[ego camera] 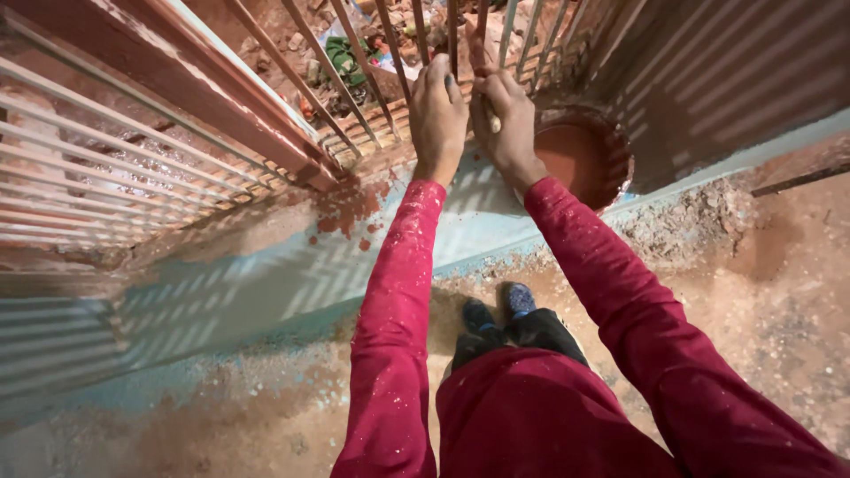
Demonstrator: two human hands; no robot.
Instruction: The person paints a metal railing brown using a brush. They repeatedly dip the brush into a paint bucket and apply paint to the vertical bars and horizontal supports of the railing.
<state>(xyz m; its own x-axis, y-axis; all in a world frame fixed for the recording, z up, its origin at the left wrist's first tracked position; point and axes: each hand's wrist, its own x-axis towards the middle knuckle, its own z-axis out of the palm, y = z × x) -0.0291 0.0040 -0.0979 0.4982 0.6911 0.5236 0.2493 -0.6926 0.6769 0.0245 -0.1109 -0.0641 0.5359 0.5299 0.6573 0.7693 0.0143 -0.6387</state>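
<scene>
Both arms in red, paint-speckled sleeves reach forward to a railing of thin reddish-brown metal bars (390,53). My left hand (437,111) rests against one upright bar, fingers curled near it. My right hand (503,119) is closed on a pale brush handle (493,120) held up against a bar; the brush head is hidden behind the hand and bars. Just right of that hand sits a round bowl of reddish-brown paint (580,159) on the pale ledge (266,283).
Red paint drips stain the ledge (350,208) below the bars. A grey wall (735,80) rises at the right. Dusty ground with rubble (691,221) lies below, with my dark shoes (496,310) on it. Beyond the bars lies litter on bare earth (345,53).
</scene>
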